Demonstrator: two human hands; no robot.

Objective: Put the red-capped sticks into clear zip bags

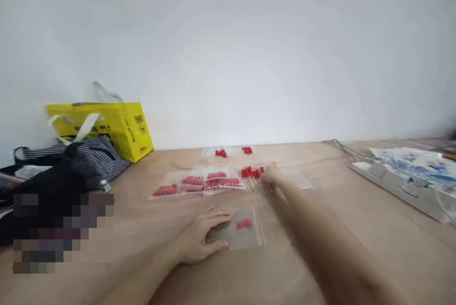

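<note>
My left hand lies flat on the wooden table, its fingers spread on the left edge of a small clear zip bag that has a few red pieces inside. My right hand reaches farther out to a loose pile of red pieces; its fingers look curled and are blurred. Several filled zip bags of red pieces lie in a row left of that pile. Two more small clusters of red pieces sit near the wall.
A yellow bag and a striped dark bag stand at the left by the white wall. At the right lie a grey power strip, cables and a heap of printed plastic packets.
</note>
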